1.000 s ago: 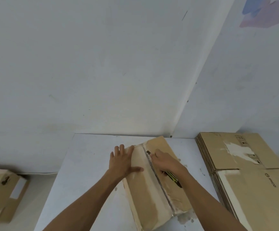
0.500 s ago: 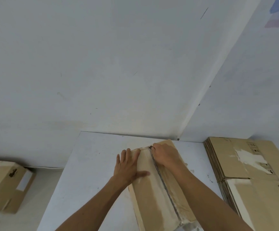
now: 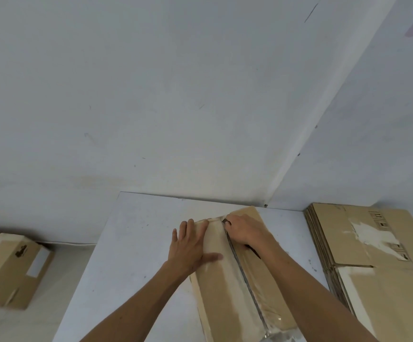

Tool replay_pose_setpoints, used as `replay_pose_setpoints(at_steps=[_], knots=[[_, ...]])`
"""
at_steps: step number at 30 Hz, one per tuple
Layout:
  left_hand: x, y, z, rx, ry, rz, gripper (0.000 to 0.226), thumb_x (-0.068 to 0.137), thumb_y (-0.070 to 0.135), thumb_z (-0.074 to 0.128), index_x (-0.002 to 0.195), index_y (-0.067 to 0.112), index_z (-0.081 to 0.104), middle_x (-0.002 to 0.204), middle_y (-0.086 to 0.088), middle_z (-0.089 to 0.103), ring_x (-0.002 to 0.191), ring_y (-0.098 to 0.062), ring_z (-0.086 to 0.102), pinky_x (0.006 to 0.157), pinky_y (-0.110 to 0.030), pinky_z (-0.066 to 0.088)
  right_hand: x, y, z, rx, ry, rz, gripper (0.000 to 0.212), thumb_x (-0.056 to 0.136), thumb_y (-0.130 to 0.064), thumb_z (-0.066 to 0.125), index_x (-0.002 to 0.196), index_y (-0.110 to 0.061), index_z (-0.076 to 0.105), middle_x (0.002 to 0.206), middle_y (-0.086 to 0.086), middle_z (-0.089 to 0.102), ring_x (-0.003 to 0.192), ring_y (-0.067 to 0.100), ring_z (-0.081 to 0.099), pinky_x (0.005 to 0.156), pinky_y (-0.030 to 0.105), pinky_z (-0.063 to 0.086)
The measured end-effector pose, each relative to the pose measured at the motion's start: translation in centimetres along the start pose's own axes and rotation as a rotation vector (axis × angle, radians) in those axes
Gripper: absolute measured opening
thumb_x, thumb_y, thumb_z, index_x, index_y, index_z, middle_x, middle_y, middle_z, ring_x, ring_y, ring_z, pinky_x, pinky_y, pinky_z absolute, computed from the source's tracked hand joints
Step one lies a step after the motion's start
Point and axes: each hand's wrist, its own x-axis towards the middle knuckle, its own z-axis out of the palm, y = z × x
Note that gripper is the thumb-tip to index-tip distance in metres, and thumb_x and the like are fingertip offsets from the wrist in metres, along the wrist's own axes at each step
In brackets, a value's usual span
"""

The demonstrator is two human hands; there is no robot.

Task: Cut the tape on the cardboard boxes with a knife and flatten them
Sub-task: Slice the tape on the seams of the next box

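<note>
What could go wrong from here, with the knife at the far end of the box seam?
1. The left hand lies flat on the box, its thumb close beside the seam; a pull back along it could bring the knife near that thumb.
2. The box's near end seems to overhang the table edge, so pressure there might tip it.
3. The blade is mostly hidden under the right hand, so its depth is hard to judge.
</note>
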Motion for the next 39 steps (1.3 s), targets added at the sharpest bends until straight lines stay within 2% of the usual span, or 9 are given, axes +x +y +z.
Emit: replay_pose_setpoints(at_steps=[10, 15, 18, 21, 24, 29, 33, 36, 39], knots=[[0.0, 0.2, -0.1, -0.016, -0.017, -0.017, 0.122, 0.055, 0.1, 0.013, 0.156, 0.031, 0.017, 0.142, -0.005, 0.028, 0.133, -0.029, 0.027, 0.113, -0.048, 0.03, -0.2, -0.3, -0.3, -0.046, -0.013, 0.002, 0.035, 0.108, -0.028, 0.027, 0.119, -0.018, 0.059, 0.105, 0.005, 0.061, 0.085, 0.024, 0.06, 0.066, 0.036, 0.045], [-0.1, 0.2, -0.3, -0.004, -0.015, -0.021, 0.121, 0.056, 0.101, 0.014, 0.156, 0.033, 0.017, 0.143, -0.004, 0.028, 0.134, -0.028, 0.027, 0.112, -0.048, 0.032, -1.0, -0.3, -0.2, -0.046, -0.013, 0.017, 0.033, 0.107, -0.026, 0.027, 0.116, -0.018, 0.059, 0.095, 0.002, 0.058, 0.064, 0.02, 0.054, 0.058, 0.033, 0.042], [-0.2, 0.2, -0.4, -0.019, -0.036, -0.023, 0.111, 0.069, 0.099, 0.034, 0.156, 0.032, 0.018, 0.144, -0.004, 0.027, 0.136, -0.029, 0.026, 0.114, -0.05, 0.03, -1.9, -0.3, 0.4, -0.09, -0.021, -0.002, 0.034, 0.108, -0.027, 0.027, 0.118, -0.017, 0.058, 0.094, 0.001, 0.055, 0.06, 0.015, 0.046, 0.054, 0.031, 0.035], [-0.3, 0.3, -0.5, -0.046, -0.032, -0.027, 0.106, 0.074, 0.093, 0.045, 0.156, 0.032, 0.019, 0.144, -0.004, 0.028, 0.137, -0.029, 0.026, 0.114, -0.05, 0.03, -2.6, -0.1, 0.9, -0.068, -0.004, 0.003, 0.03, 0.109, -0.03, 0.026, 0.104, -0.02, 0.054, 0.09, -0.001, 0.055, 0.065, 0.017, 0.052, 0.056, 0.032, 0.037], [-0.2, 0.2, -0.5, -0.048, -0.035, -0.025, 0.107, 0.073, 0.094, 0.043, 0.156, 0.032, 0.018, 0.145, -0.004, 0.027, 0.138, -0.029, 0.025, 0.115, -0.051, 0.029, -3.3, 0.3, 1.1, -0.049, -0.046, 0.009, 0.03, 0.108, -0.034, 0.026, 0.096, -0.022, 0.051, 0.092, -0.001, 0.058, 0.078, 0.022, 0.061, 0.061, 0.034, 0.043], [0.0, 0.1, -0.4, -0.051, -0.026, -0.021, 0.123, 0.054, 0.1, 0.015, 0.157, 0.033, 0.017, 0.147, -0.004, 0.027, 0.139, -0.028, 0.025, 0.116, -0.051, 0.029, -5.2, 1.3, 1.9, -0.019, -0.098, 0.022, 0.033, 0.108, -0.037, 0.027, 0.097, -0.022, 0.054, 0.092, 0.0, 0.061, 0.07, 0.027, 0.066, 0.056, 0.032, 0.043], [0.1, 0.0, -0.2, -0.045, -0.017, -0.026, 0.124, 0.053, 0.101, 0.013, 0.157, 0.033, 0.017, 0.146, -0.004, 0.028, 0.138, -0.028, 0.026, 0.115, -0.051, 0.03, -6.4, 2.1, 2.1, 0.005, -0.118, 0.039, 0.033, 0.107, -0.038, 0.027, 0.096, -0.024, 0.056, 0.091, 0.002, 0.06, 0.063, 0.024, 0.063, 0.053, 0.033, 0.044], [0.2, 0.0, -0.1, -0.048, -0.018, -0.025, 0.123, 0.054, 0.101, 0.014, 0.156, 0.033, 0.017, 0.145, -0.004, 0.028, 0.137, -0.028, 0.026, 0.115, -0.05, 0.03, -7.2, 2.7, 2.3, 0.008, -0.138, 0.033, 0.033, 0.106, -0.038, 0.028, 0.094, -0.024, 0.056, 0.091, 0.001, 0.06, 0.074, 0.027, 0.067, 0.06, 0.036, 0.049], [0.1, -0.1, -0.1, -0.043, -0.015, -0.02, 0.12, 0.056, 0.101, 0.015, 0.155, 0.034, 0.017, 0.143, -0.004, 0.029, 0.136, -0.027, 0.027, 0.114, -0.049, 0.031, -8.2, 2.7, 3.0, -0.031, -0.156, 0.02, 0.034, 0.109, -0.037, 0.027, 0.106, -0.02, 0.056, 0.093, 0.002, 0.056, 0.073, 0.025, 0.059, 0.06, 0.034, 0.043]])
